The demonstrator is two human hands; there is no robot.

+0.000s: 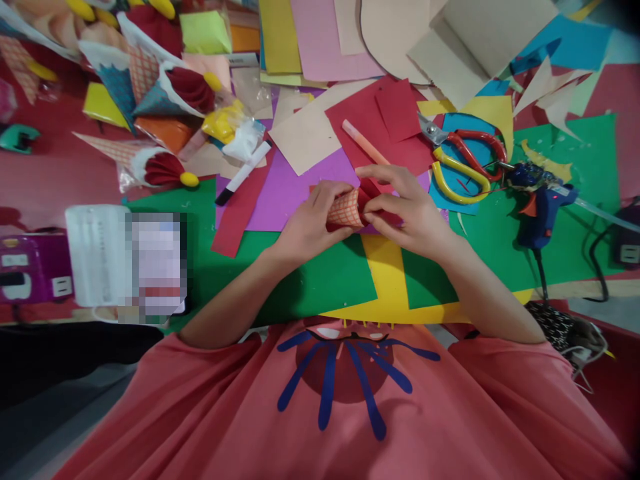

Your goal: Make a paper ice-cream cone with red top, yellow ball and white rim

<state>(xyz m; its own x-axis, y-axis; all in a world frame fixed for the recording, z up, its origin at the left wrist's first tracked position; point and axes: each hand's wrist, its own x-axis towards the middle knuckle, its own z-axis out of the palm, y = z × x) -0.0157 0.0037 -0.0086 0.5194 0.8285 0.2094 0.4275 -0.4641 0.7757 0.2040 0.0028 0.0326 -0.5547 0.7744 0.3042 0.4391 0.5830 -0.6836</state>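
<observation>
In front of my chest, my left hand [307, 223] is wrapped round a small rolled cone [346, 209] with an orange-and-white checked pattern. The cone lies on its side, its wide end facing right. Dark red sheet material [369, 190] shows at that opening. My right hand [417, 213] has its thumb and fingers curled at the opening, pinching the red material by its edge, with the index finger arched above. The cone's narrow end is hidden by my left hand.
Scissors [465, 163] with red and yellow handles and a blue glue gun [547, 207] lie to the right. A black-and-white marker [243, 172] is at left. Finished cone figures [160, 167] and a blurred-out phone [159, 263] lie further left. Paper sheets [305, 137] cover the back.
</observation>
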